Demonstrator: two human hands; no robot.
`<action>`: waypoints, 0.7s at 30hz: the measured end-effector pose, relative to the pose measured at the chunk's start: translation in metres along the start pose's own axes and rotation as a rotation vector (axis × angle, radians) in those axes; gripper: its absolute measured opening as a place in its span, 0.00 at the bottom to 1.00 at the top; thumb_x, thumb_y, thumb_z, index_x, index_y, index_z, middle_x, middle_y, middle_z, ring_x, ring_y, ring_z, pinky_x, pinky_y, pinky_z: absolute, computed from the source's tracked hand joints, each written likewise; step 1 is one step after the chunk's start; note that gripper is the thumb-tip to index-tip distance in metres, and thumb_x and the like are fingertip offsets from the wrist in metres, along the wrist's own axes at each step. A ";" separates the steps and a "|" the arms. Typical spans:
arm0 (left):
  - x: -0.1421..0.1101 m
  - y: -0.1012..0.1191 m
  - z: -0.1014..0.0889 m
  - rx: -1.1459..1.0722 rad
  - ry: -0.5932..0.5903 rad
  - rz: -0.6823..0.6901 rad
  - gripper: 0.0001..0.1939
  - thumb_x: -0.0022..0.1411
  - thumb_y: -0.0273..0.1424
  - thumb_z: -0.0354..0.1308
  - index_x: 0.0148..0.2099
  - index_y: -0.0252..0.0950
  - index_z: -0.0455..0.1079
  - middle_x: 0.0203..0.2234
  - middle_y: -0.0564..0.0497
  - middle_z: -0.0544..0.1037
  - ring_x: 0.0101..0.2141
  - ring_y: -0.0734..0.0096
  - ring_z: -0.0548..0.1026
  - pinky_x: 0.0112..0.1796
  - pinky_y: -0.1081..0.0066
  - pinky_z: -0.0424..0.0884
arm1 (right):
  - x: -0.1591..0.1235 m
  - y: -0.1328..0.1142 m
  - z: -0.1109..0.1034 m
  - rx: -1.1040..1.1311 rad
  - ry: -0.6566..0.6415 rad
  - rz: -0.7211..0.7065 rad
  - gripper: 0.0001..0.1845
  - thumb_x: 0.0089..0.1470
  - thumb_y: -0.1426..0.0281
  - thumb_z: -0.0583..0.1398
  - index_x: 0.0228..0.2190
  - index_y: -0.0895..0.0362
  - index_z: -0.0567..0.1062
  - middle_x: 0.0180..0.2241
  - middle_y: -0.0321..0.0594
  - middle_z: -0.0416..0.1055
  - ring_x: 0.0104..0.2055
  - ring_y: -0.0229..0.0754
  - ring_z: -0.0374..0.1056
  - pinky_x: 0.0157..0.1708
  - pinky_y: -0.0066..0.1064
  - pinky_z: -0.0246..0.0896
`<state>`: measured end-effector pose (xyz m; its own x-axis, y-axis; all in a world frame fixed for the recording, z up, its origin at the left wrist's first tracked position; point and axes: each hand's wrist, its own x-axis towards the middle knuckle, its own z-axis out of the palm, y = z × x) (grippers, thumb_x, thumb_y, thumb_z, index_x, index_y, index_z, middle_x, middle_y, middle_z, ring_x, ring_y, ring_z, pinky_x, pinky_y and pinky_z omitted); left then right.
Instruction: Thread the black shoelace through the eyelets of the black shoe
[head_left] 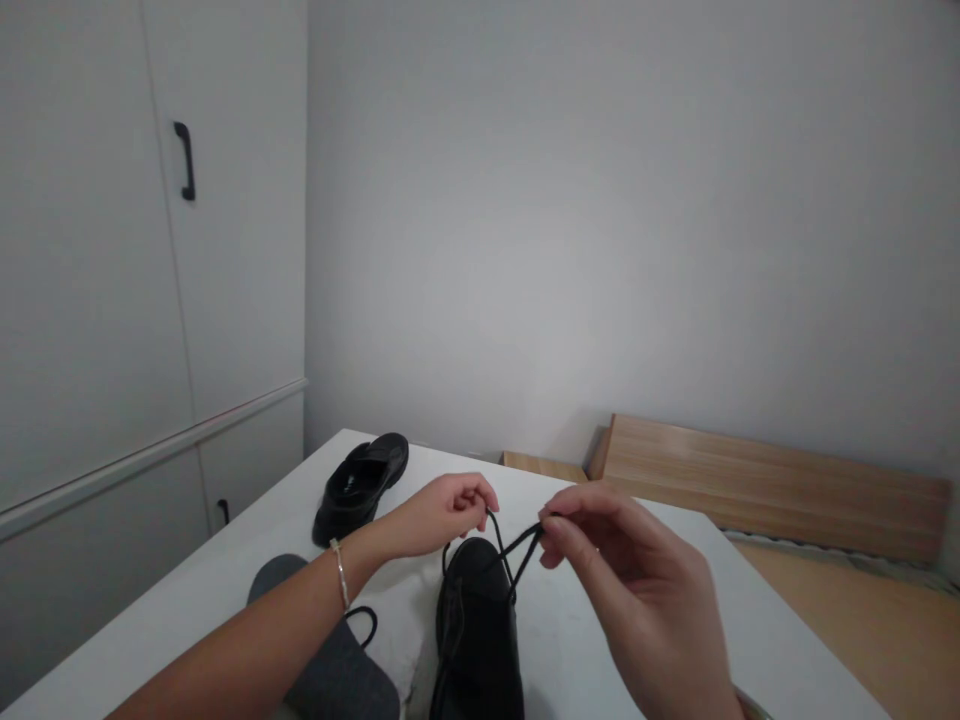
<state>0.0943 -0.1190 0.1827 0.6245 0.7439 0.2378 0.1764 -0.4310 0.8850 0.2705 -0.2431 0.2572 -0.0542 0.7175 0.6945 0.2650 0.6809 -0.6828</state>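
A black shoe (484, 640) lies on the white table in front of me, its toe pointing away. Above its left side my left hand (454, 510) is closed, pinching a black shoelace (498, 535) that runs down to the shoe. To the right of the shoe, my right hand (626, 570) pinches another part of black lace (525, 545) between thumb and fingertips. Both lace strands are lifted off the shoe and cross over its toe. Partly behind my left forearm sits a dark grey shoe-like item (337, 660), with a loop of black lace (369, 625) beside it.
Another black shoe (360, 485) stands at the table's far left corner. The white table (600, 640) reaches toward a plain wall (562, 220). White cabinets (247, 260) stand on the left. A wooden headboard (750, 475) and a tan mattress (832, 610) are on the right.
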 end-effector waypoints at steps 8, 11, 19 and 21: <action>-0.029 -0.022 0.024 -0.057 -0.174 0.061 0.44 0.65 0.61 0.33 0.45 0.28 0.75 0.36 0.41 0.77 0.37 0.63 0.74 0.41 0.67 0.68 | 0.048 -0.052 0.000 -0.017 0.247 -0.283 0.05 0.56 0.78 0.65 0.34 0.57 0.77 0.27 0.33 0.75 0.26 0.32 0.72 0.27 0.18 0.69; -0.032 -0.032 0.036 -0.064 -0.138 0.143 0.45 0.60 0.66 0.39 0.47 0.29 0.75 0.41 0.40 0.77 0.42 0.59 0.74 0.45 0.65 0.67 | 0.064 -0.055 0.007 0.015 0.233 -0.307 0.05 0.55 0.80 0.65 0.34 0.59 0.76 0.27 0.33 0.74 0.25 0.33 0.71 0.25 0.21 0.69; -0.027 -0.033 0.062 -0.018 0.021 0.043 0.17 0.48 0.43 0.72 0.36 0.35 0.80 0.32 0.48 0.79 0.38 0.64 0.74 0.41 0.70 0.66 | 0.075 -0.069 0.025 -0.115 0.200 -0.474 0.10 0.55 0.84 0.63 0.33 0.57 0.75 0.32 0.32 0.73 0.35 0.36 0.70 0.37 0.29 0.67; -0.027 -0.034 0.062 -0.024 0.022 0.033 0.18 0.47 0.42 0.72 0.36 0.35 0.81 0.33 0.49 0.79 0.38 0.64 0.75 0.41 0.70 0.67 | 0.080 -0.076 0.021 -0.119 0.269 -0.507 0.10 0.55 0.85 0.63 0.33 0.58 0.75 0.32 0.33 0.73 0.34 0.36 0.71 0.36 0.29 0.67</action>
<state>0.1182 -0.1558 0.1211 0.6128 0.7406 0.2758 0.1371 -0.4434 0.8858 0.2255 -0.2344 0.3593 0.0397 0.2334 0.9716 0.3766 0.8972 -0.2309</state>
